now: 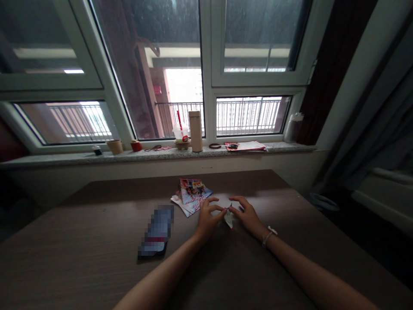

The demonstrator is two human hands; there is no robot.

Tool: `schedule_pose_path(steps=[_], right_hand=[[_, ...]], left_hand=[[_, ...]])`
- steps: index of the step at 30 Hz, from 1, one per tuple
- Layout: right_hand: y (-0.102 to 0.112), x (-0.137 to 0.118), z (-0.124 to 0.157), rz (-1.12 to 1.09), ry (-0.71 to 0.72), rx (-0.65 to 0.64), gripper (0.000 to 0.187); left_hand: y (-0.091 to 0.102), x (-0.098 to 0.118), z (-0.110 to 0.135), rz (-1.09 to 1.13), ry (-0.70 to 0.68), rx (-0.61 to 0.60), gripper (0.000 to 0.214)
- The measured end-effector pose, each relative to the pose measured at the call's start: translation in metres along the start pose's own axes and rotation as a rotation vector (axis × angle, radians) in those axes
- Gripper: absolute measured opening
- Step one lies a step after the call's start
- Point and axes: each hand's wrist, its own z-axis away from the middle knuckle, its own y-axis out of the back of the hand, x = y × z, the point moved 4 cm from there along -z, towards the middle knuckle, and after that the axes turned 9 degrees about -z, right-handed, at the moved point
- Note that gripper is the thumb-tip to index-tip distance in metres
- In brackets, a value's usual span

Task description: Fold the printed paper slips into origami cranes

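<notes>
A small, pale piece of folded paper (228, 220) with a reddish tip is held between my two hands, just above the brown table. My left hand (209, 217) pinches its upper left side with thumb and fingertips. From the other side, my right hand (247, 215) grips the paper near its top, with the index finger arched above; a light bracelet circles that wrist. Just beyond my left hand lie several colourful printed sheets (192, 191), overlapping in a loose pile. The paper's exact folded shape is too small to make out.
A phone (157, 232) with a blurred screen lies left of my left arm. Along the windowsill (155, 155) stand a beige flask (195, 131), a plastic cup with a red straw (180, 131), a paper cup (114, 147), papers (247, 146) and a clear bottle (293, 128).
</notes>
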Motion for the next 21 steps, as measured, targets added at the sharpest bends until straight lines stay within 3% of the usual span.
schedule_pose_path(steps=[4,14,21], right_hand=[[-0.0040,0.0052,-0.0022,-0.095,-0.038,-0.095,0.028],[-0.0029,-0.0008,-0.0005,-0.040,0.034,-0.040,0.028],[-0.0036,0.0036,0.0003,-0.089,-0.008,-0.035,0.028]], left_hand=[[-0.0021,-0.0016,0.0009,0.007,0.000,-0.008,0.004],[0.0011,-0.0004,-0.0002,-0.014,0.010,-0.004,0.004],[0.0031,0.0011,-0.0008,-0.032,-0.011,-0.001,0.002]])
